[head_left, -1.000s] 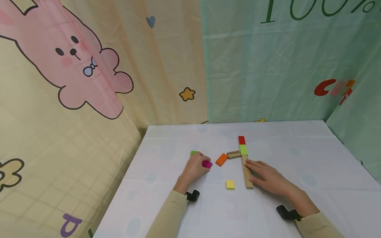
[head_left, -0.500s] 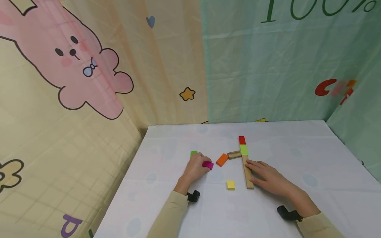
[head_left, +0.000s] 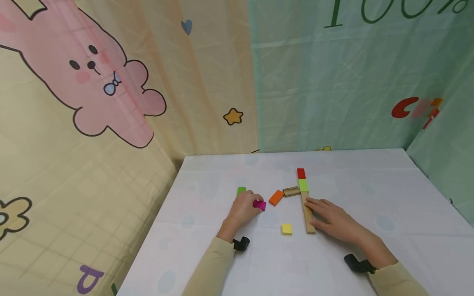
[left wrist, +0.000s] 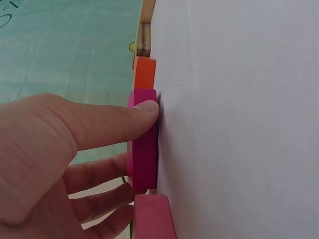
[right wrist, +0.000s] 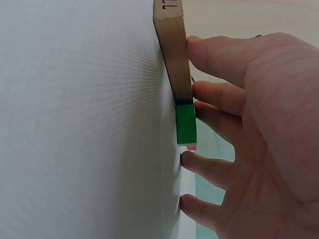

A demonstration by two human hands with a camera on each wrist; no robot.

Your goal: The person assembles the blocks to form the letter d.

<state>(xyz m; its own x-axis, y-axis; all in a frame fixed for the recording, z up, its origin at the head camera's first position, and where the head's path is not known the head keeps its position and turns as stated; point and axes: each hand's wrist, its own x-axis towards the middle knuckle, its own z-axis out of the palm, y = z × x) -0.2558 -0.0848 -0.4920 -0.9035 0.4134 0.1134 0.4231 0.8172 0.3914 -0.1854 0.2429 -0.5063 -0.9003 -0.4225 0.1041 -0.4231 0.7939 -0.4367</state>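
Note:
My left hand (head_left: 242, 209) pinches a magenta block (head_left: 259, 204) low over the table, thumb on its near side and fingers behind it. A pink block (left wrist: 153, 216) shows below it in the left wrist view. Just right of the magenta block lies an orange block (head_left: 276, 197), whose far corner meets a short brown wooden block (head_left: 291, 191). My right hand (head_left: 335, 220) rests its fingertips against the right side of a long plain wooden piece (head_left: 308, 216), thumb and fingers on that same side. A light green block (head_left: 303, 185) and a red block (head_left: 301, 173) continue that line.
A yellow block (head_left: 286, 229) lies alone between the hands, nearer the front. Another green block (head_left: 241, 190) is partly hidden behind my left hand. The white-covered table (head_left: 207, 181) ends at a printed curtain (head_left: 314, 82).
The magenta block in my left hand has shifted very slightly right, toward the orange block. My right hand stays at the wooden piece.

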